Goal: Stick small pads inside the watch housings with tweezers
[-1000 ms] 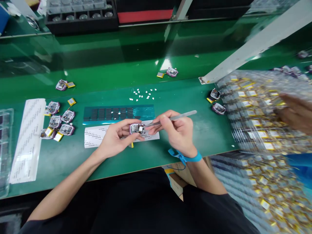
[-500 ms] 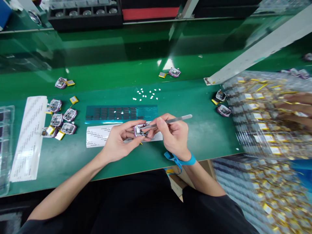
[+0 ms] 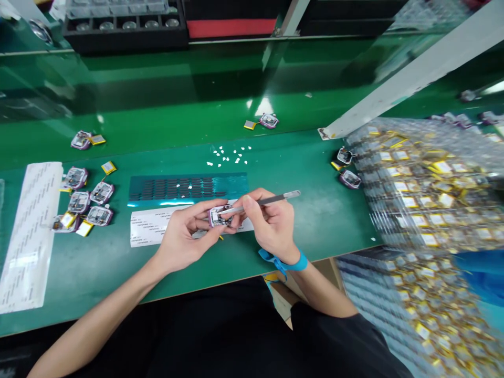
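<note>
My left hand [image 3: 185, 234] is closed around a small purple-rimmed device housing [image 3: 214, 216], its open side with the circuit board facing up. In my right hand [image 3: 271, 220] is a pair of metal tweezers [image 3: 271, 200], gripped between thumb and fingers. Their tip points into the housing, and what lies under it is too small to make out. Fingers of my right hand also touch the housing's right side. Beneath my hands lies a white printed strip [image 3: 148, 227]. Just beyond it is a blue sheet [image 3: 232, 181] with rows of dark pieces.
Similar housings [image 3: 79, 201] with yellow-edged batteries [image 3: 108, 167] lie at the left. Small white bits [image 3: 223, 158] are scattered behind the blue sheet. Two more housings [image 3: 350, 179] sit beside stacked clear trays [image 3: 425, 194] at the right. A white post [image 3: 397, 79] slants over the bench.
Another person's hand over the trays at the right is out of view now. My view has shifted slightly; both hands stay at the housing, the tweezers still pointing into it.
</note>
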`<state>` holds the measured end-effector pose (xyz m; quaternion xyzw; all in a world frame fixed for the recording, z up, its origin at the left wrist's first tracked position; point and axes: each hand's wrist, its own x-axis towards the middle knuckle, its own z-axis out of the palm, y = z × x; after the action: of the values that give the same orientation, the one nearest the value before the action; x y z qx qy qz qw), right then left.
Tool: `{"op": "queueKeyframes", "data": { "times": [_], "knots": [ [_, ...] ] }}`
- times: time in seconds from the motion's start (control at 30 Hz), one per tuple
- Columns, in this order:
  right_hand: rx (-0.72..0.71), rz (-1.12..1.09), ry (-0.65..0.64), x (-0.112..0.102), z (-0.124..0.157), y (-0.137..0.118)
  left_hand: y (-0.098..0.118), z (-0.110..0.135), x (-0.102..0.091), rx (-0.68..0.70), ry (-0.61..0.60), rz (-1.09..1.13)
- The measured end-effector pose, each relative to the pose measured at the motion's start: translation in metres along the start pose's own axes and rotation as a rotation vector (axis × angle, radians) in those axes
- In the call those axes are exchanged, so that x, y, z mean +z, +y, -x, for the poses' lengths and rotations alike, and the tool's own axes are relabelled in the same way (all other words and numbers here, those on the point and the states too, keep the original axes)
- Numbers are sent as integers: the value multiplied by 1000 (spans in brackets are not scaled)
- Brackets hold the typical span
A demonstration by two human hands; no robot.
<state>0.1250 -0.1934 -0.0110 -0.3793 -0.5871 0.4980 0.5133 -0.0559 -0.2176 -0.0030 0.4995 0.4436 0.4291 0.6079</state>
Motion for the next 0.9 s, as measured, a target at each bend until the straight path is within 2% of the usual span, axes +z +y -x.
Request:
{"op": "queueKeyframes", "data": {
  "times": [0.2,0.37,0.43,0.53,0.6,0.67,0.77,0.9],
  "knots": [
    [-57,92,-9,3,5,0,-1,-1,-3,-30,-9,30],
    [-343,182,53,-21,-4,-5,3,-1,-6,7,38,-31],
    [-407,283,-40,-35,-14,-6,6,-1,-10,73,95,-86],
    [-364,454,-250,-49,-29,-1,9,-4,-18,169,134,-286],
    [-312,507,-336,-52,-36,9,6,-8,-24,229,100,-517],
    [-281,530,-369,-52,-41,21,0,-12,-27,314,29,-720],
    [-245,523,-373,-52,-44,35,-12,-17,-27,408,-73,-885],
    [-237,501,-361,-54,-41,44,-21,-19,-22,397,-148,-986]
  ]
}}
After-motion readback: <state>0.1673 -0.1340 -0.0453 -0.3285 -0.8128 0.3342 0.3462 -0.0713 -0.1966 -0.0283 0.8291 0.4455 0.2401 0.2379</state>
